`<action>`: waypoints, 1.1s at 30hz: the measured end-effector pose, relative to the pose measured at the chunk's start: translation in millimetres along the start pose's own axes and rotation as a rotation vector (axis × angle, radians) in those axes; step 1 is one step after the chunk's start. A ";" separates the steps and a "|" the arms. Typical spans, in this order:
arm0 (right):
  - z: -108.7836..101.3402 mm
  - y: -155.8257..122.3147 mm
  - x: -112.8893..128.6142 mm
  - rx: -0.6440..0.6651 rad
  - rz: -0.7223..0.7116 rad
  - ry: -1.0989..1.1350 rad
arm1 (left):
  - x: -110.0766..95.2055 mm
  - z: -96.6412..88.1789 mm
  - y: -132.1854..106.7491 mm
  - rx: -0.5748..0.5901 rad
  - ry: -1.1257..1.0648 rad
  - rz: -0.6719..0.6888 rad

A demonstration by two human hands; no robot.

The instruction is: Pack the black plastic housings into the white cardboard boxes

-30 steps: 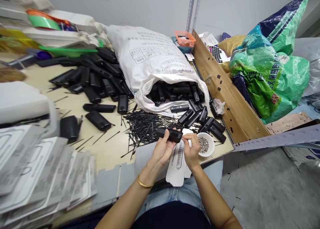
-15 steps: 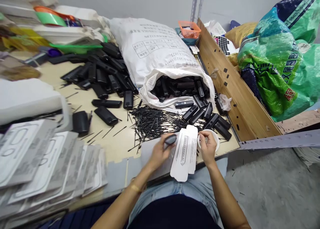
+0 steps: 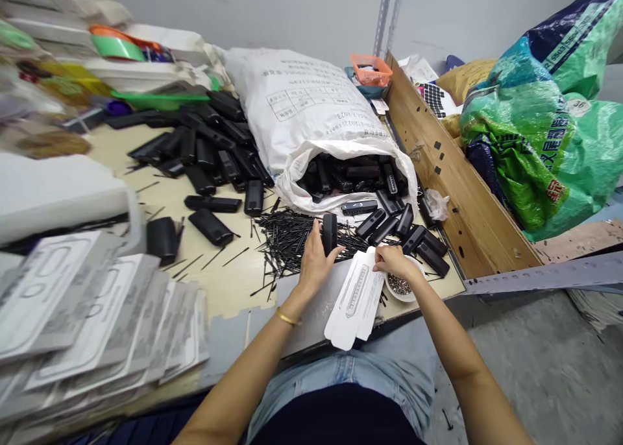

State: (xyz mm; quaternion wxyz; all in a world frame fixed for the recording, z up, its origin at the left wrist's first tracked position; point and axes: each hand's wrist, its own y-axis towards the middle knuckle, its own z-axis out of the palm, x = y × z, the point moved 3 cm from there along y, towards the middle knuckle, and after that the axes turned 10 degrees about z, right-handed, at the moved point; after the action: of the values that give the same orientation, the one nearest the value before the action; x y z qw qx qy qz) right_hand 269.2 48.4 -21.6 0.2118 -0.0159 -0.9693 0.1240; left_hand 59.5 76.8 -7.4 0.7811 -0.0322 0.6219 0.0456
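Note:
My left hand (image 3: 315,258) grips a small black plastic casing (image 3: 329,233), standing on end between thumb and fingers, over a heap of thin black sticks (image 3: 287,237). Under my wrist lies a grey sheet (image 3: 314,302). To the right is a flattened white printed carton (image 3: 355,299) with a line drawing of a long device. My right hand (image 3: 393,262) has its fingers pinched together over the carton's upper right edge; whatever is between the fingertips is too small to make out. Partly beneath that hand sits a white bowl (image 3: 406,296) of small metal screws.
A white woven sack (image 3: 311,101) spills black casings onto the table. More black casings (image 3: 209,133) are piled to its left. Stacked printed cartons (image 3: 97,309) fill the near left. A wooden board (image 3: 467,198) borders the right side, with green bags (image 3: 545,140) beyond.
My left hand has moved forward, turning the black casing upright. My right hand has come out of the screw bowl and leftward onto the carton's edge. The carton has shifted slightly left and tilted.

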 end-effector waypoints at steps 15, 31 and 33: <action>-59.5 -12.0 36.3 0.155 -0.373 0.829 | -38.7 35.2 -76.3 0.718 -0.571 -0.773; -64.0 -31.7 47.8 -0.234 -0.432 0.553 | -24.8 29.9 -87.2 0.615 -0.499 -0.853; -70.3 -35.1 51.0 -0.222 -0.505 0.451 | -26.0 29.2 -77.7 0.623 -0.383 -0.748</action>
State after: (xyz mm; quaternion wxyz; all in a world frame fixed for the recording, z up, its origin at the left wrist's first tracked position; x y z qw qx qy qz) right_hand 252.7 35.0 69.7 0.4416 0.1743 -0.8790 -0.0450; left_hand 90.6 1.9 24.0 0.8163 -0.0094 0.3981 -0.4184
